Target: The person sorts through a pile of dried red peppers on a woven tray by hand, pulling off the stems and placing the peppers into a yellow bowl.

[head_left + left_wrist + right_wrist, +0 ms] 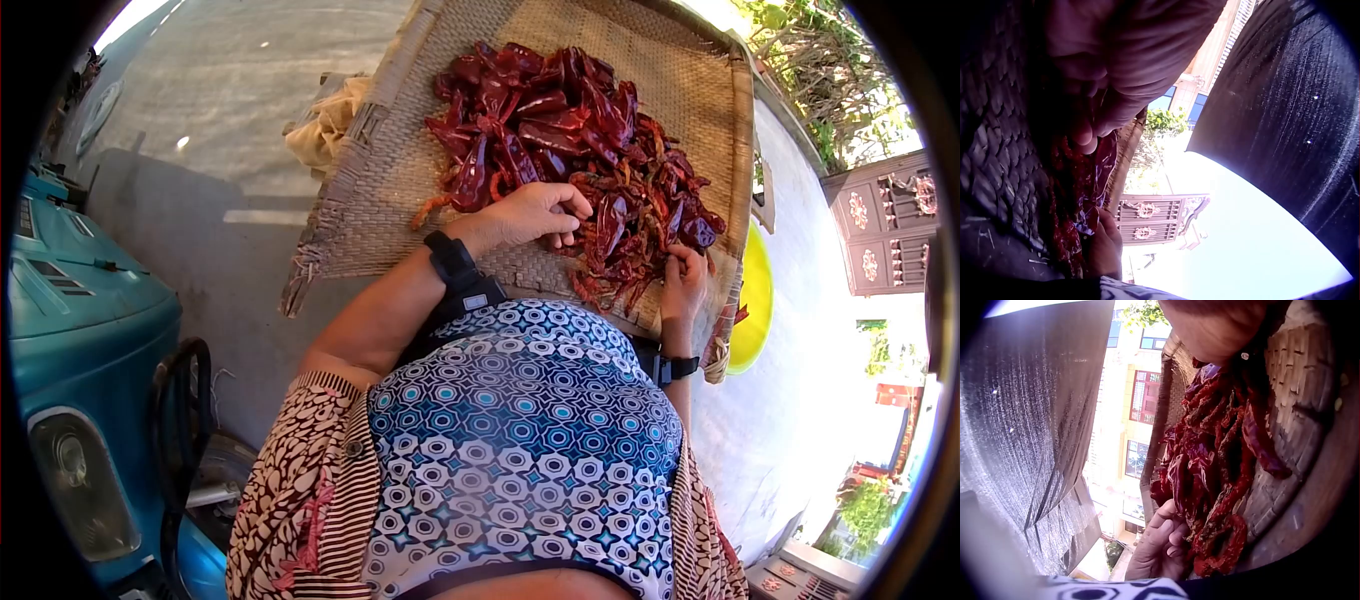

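Observation:
Dark red dried chili peppers [540,130] lie heaped on a woven tray [385,190], large glossy ones at the back and thin wrinkled ones in front. My left hand [535,215] is at the near left edge of the wrinkled ones, fingers bent in toward the thumb; in the left wrist view a red sliver of chili [1100,103] shows between them. My right hand [685,285] is at the near right of the heap, thumb and fingers pinching at a dried chili. In the right wrist view, wrinkled chilies [1210,456] stretch between the two hands.
A yellow round basin [755,300] stands right of the tray, partly behind its edge. Tan cloth [330,125] lies by the tray's left side. A teal vehicle [90,350] stands close on the left. Carved gates [880,220] are far off at the right.

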`<state>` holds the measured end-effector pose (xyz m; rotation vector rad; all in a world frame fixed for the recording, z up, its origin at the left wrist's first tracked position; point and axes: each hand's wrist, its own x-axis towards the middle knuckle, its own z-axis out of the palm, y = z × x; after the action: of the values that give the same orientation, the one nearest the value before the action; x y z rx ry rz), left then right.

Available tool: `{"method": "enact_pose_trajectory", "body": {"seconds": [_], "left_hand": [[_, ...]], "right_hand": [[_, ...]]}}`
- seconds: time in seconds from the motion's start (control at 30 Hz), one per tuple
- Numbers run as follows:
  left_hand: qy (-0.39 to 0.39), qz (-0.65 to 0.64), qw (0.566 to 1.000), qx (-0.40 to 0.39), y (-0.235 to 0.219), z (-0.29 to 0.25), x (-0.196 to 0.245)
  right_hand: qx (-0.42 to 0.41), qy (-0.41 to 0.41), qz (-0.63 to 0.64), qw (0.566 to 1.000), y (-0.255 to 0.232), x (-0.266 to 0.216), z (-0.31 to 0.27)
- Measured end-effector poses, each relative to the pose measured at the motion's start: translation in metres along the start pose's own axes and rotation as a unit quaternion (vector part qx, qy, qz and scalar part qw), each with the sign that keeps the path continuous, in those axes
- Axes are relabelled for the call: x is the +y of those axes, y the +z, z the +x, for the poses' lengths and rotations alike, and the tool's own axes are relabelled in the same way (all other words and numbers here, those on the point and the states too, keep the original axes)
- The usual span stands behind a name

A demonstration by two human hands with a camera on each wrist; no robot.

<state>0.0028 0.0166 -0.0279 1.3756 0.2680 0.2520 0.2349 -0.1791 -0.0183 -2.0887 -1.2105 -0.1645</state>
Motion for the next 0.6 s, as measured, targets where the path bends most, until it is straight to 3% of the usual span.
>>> {"method": "enact_pose_trajectory", "body": {"seconds": [0.6], "left_hand": [[-0.001,0.001,1.0,0.011,0.002,-0.003,0.006]], "right_hand": [[-0.016,0.034,0.03,0.999,0.0,0.002,0.0]]}}
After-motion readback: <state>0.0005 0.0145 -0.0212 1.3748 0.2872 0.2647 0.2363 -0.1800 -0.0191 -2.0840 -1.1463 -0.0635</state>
